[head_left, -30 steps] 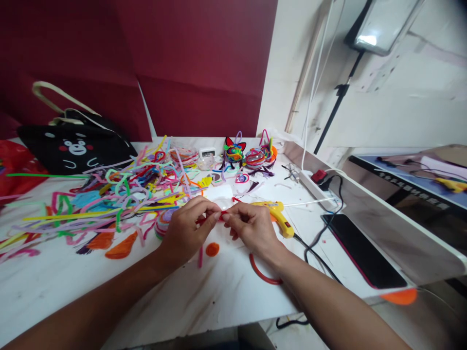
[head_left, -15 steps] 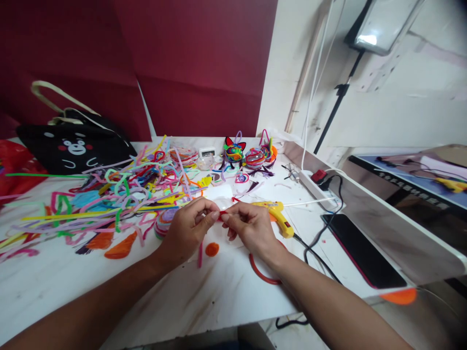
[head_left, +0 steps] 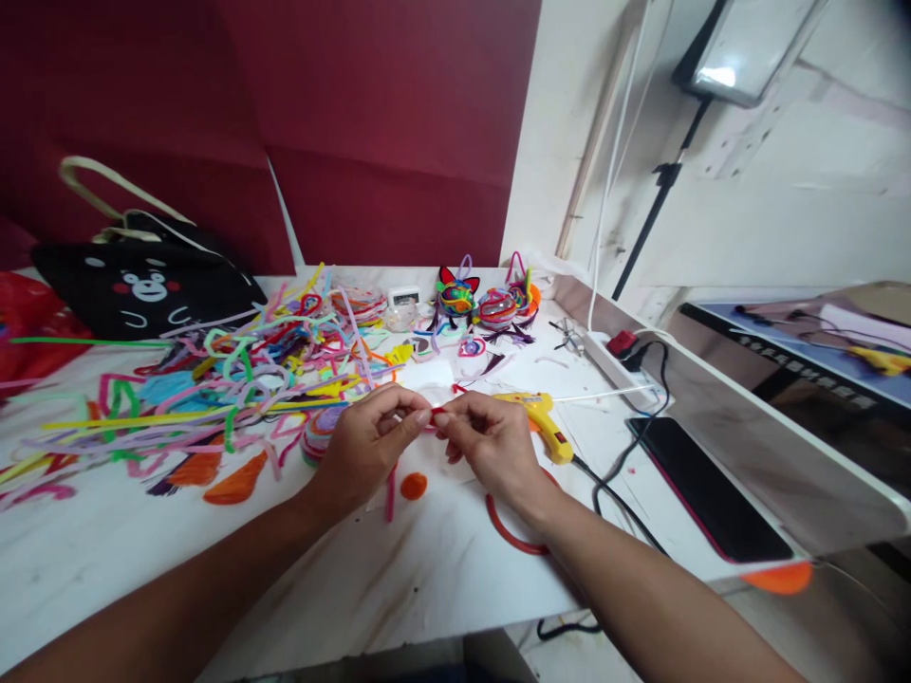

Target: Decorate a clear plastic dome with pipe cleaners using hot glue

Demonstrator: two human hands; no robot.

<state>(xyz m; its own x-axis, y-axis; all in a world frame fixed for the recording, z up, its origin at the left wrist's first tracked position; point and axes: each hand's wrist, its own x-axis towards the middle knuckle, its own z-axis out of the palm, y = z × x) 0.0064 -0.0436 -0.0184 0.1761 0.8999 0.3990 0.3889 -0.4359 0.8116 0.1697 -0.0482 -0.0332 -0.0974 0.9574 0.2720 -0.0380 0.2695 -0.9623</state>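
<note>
Over the middle of the white table, my left hand (head_left: 374,441) and my right hand (head_left: 490,441) meet thumb to thumb. Both are closed in a pinch on a small red pipe cleaner (head_left: 436,412), most of it hidden by my fingers. A yellow glue gun (head_left: 547,422) lies just beyond my right hand. Under my right wrist is a red ring (head_left: 502,531). An orange disc (head_left: 414,487) and a pink pipe cleaner (head_left: 391,493) rest on the table below my hands. Beside my left hand sits a ball wound with coloured strands (head_left: 318,438).
A large heap of coloured pipe cleaners (head_left: 234,379) spreads over the left side. Finished-looking colourful balls (head_left: 456,299) stand at the back. On the right are a power strip (head_left: 619,370), a black phone (head_left: 712,489) and a cable. A black bag (head_left: 142,294) stands at the back left.
Hardly anything differs. My fingers shift very slightly on the red pipe cleaner, and less of it shows between the fingertips.
</note>
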